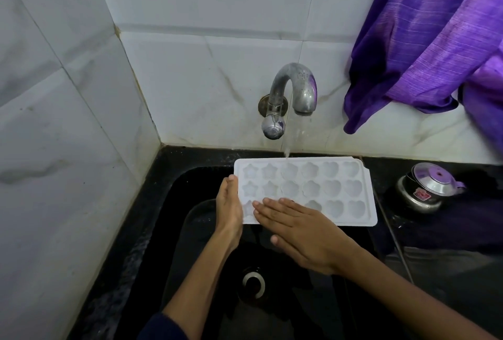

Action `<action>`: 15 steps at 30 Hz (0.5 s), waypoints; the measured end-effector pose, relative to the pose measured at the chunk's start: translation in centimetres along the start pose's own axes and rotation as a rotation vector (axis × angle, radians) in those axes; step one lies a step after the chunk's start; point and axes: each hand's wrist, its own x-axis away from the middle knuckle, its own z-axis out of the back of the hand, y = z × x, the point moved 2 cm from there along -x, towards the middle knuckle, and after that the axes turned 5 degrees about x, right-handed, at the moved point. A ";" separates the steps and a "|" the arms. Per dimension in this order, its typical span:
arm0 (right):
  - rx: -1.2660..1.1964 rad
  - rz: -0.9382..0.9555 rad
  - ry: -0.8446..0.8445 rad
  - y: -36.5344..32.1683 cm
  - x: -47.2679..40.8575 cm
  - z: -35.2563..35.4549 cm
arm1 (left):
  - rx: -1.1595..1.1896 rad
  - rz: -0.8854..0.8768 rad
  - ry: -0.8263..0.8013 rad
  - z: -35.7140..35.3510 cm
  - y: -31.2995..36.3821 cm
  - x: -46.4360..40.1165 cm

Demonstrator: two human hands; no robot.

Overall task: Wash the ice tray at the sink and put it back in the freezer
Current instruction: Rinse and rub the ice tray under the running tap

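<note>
Head view: left hand fingers hidden beneath ice tray.

White plastic ice tray, three rows of six moulded cells: star shapes toward 9 o'clock, flower shapes mid-tray, hearts toward 3 o'clock. It is lying roughly level, cells upward, over the black sink, its far edge at 12 o'clock sitting under the tap. Water is running onto a far-row cell.
</note>
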 end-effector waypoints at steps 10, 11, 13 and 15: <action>0.025 -0.381 0.127 3.9 3.8 -2.6 | -0.119 -0.121 0.174 5.7 1.3 -0.1; 0.031 -0.440 0.135 3.9 3.9 -3.0 | -0.122 -0.115 0.187 6.3 1.2 0.1; -0.047 -0.522 0.172 3.6 3.5 -4.1 | -0.124 -0.100 0.200 7.0 0.9 0.7; -0.318 -0.575 0.245 2.7 2.8 -4.8 | -0.120 -0.097 0.200 7.5 0.6 1.2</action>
